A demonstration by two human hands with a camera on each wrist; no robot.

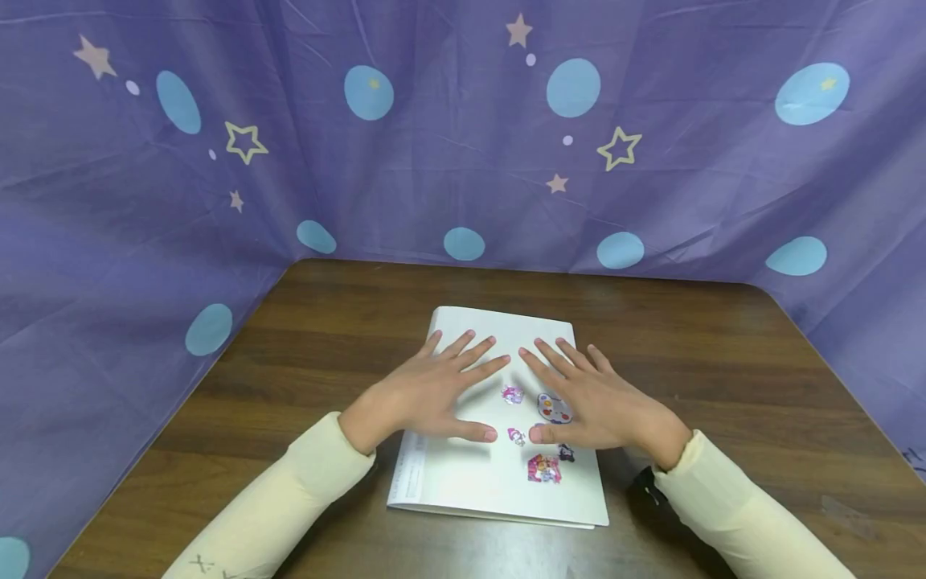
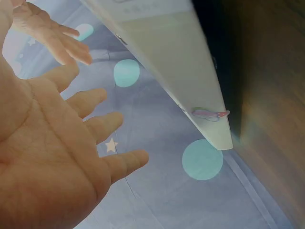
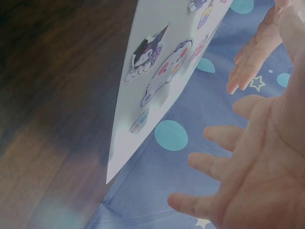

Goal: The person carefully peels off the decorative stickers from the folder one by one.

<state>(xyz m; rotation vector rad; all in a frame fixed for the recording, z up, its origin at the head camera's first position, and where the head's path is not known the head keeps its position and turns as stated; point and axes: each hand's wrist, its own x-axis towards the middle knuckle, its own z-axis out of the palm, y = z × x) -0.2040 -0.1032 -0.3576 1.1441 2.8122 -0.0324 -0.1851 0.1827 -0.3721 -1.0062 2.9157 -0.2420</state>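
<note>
A white folder (image 1: 463,486) lies closed on the table, its spine towards the left. Stickers dot its cover: a pink cartoon one (image 1: 544,469), a palette-shaped one (image 1: 554,408), a small purple one (image 1: 512,395) and a dark one (image 1: 567,453) partly behind the right thumb. Over the left half of the cover my left hand (image 1: 427,394) is spread palm down, holding nothing. My right hand (image 1: 604,406) spreads likewise over the right half, covering part of the stickers. Both wrist views show a gap between the palms (image 2: 52,138) and the folder (image 3: 121,157).
The brown wooden table (image 1: 347,322) extends around the folder on all sides. A purple curtain (image 1: 463,145) with stars and blue dots hangs behind and at both sides. Something black (image 1: 649,485) sits under the right wrist.
</note>
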